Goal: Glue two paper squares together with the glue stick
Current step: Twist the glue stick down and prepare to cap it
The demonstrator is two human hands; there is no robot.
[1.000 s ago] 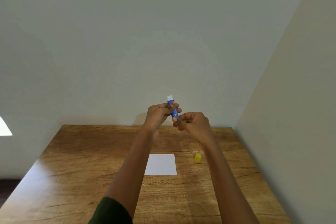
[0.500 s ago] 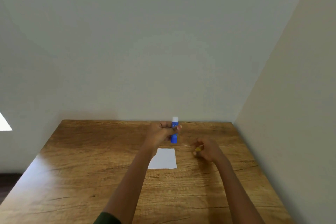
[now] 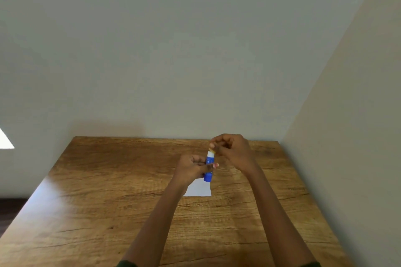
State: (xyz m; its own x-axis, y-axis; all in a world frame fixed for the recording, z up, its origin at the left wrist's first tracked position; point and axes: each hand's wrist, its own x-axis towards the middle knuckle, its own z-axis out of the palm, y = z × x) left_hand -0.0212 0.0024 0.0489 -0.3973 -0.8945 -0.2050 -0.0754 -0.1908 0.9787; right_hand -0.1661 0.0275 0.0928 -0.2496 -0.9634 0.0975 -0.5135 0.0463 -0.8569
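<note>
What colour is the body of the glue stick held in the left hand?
The glue stick is blue, with white near its top; head view.

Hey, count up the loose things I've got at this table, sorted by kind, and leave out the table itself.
glue stick: 1
yellow cap: 1
white paper: 1 patch showing; a second sheet cannot be told apart
Total: 3
</note>
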